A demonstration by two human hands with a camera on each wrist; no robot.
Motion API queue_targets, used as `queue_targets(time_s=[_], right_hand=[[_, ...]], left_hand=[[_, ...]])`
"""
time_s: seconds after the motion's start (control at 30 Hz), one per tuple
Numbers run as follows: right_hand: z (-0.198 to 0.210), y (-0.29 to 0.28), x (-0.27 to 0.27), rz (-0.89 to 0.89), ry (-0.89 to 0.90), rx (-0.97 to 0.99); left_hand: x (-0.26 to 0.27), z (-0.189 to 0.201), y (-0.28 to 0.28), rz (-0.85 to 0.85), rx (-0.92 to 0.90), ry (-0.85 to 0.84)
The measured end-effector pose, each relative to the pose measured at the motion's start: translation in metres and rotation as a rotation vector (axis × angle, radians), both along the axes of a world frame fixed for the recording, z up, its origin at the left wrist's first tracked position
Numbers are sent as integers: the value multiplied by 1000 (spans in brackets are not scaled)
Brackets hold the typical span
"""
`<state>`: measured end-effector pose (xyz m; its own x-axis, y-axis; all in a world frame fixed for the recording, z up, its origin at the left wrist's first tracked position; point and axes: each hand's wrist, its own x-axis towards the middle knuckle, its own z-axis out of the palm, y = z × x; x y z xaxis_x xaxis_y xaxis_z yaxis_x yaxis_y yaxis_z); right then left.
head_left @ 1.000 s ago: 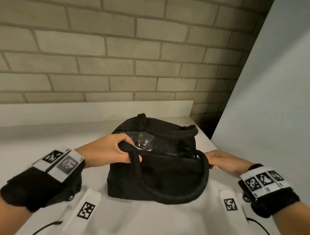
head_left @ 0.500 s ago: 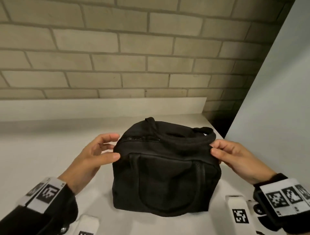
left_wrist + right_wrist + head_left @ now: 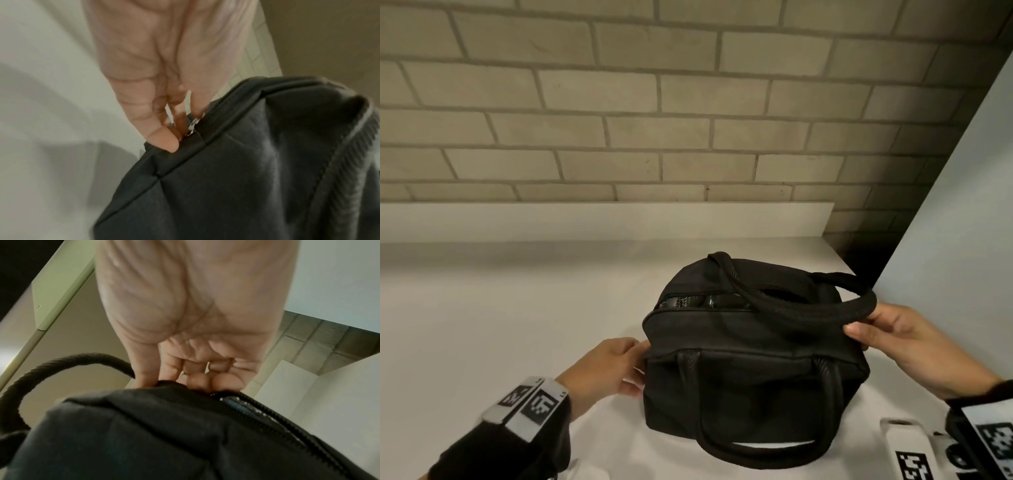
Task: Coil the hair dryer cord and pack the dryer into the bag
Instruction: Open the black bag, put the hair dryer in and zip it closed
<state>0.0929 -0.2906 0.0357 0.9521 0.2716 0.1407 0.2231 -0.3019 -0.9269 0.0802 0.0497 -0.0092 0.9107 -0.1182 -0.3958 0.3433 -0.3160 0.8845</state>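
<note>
A black fabric bag (image 3: pixel 750 387) stands on the white counter (image 3: pixel 517 325), right of centre. Its top zip gapes as a narrow slit, and a glossy black piece of the hair dryer (image 3: pixel 702 302) shows through it; no cord is visible. My left hand (image 3: pixel 642 359) is at the bag's left end. In the left wrist view its fingertips (image 3: pixel 164 142) pinch the small metal zipper pull (image 3: pixel 192 127). My right hand (image 3: pixel 859 325) grips the right end of the bag (image 3: pixel 144 434), fingers curled over the fabric beside the rope handle (image 3: pixel 61 360).
A low white ledge (image 3: pixel 585 219) and a brick wall (image 3: pixel 688 102) run behind the counter. A pale panel (image 3: pixel 962 240) closes off the right side, with a dark gap (image 3: pixel 859 253) in the corner. White marker tags (image 3: pixel 907 448) hang from my wrists.
The bag's wide-open mouth has narrowed to a slit. My left hand dropped from an open hover to pinch the zipper pull, and my right hand took hold of the bag's right end.
</note>
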Motion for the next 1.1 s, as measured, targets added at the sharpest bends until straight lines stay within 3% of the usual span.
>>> queue_targets(time_s=[0.37, 0.63, 0.8, 0.93, 1.03, 1.1], right_hand=[[4, 5, -3, -9, 8, 9], [20, 11, -9, 119, 40, 31], [32, 30, -9, 176, 11, -187], [52, 58, -11, 127, -129, -306], [69, 90, -13, 134, -242, -328], [73, 113, -13, 148, -310, -446]], left_hand=[[4, 1, 8, -25, -213, 201], [8, 81, 19, -108, 155, -87], [4, 127, -5, -151, 344, -256], [0, 145, -39, -188, 562, -352], [1, 149, -53, -182, 581, -366], [0, 147, -57, -188, 554, -358]])
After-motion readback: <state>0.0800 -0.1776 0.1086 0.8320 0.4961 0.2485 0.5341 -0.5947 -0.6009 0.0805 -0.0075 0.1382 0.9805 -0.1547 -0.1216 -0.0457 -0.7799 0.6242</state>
